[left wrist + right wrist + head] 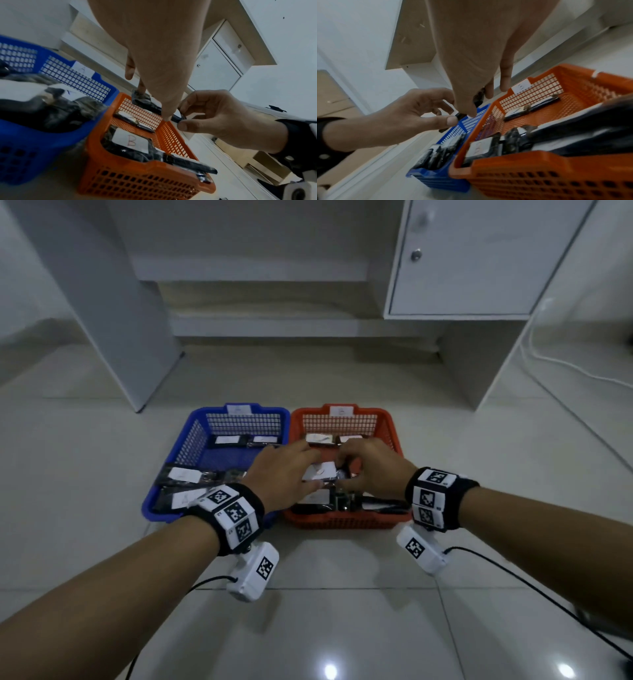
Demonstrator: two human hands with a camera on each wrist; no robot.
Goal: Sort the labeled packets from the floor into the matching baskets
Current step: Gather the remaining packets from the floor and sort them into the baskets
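A dark packet with a white label point(320, 474) hangs over the orange basket point(394, 433), held from both ends. My left hand point(310, 469) pinches its left end, and my right hand point(344, 472) pinches its right end. The left wrist view shows this packet point(145, 101) under my left fingers, with the right hand point(181, 119) gripping its near end. Several packets lie in the orange basket, one labeled B point(131, 140). The blue basket point(161, 491), tagged A point(82, 69), also holds several packets. I see no packets on the floor.
The two baskets stand side by side on pale floor tiles. Behind them is a white desk with a slanted leg panel point(113, 320) and a cabinet door point(479, 258). A white cable point(565, 364) trails at the right. Black wrist-camera cables point(548, 597) run near my arms.
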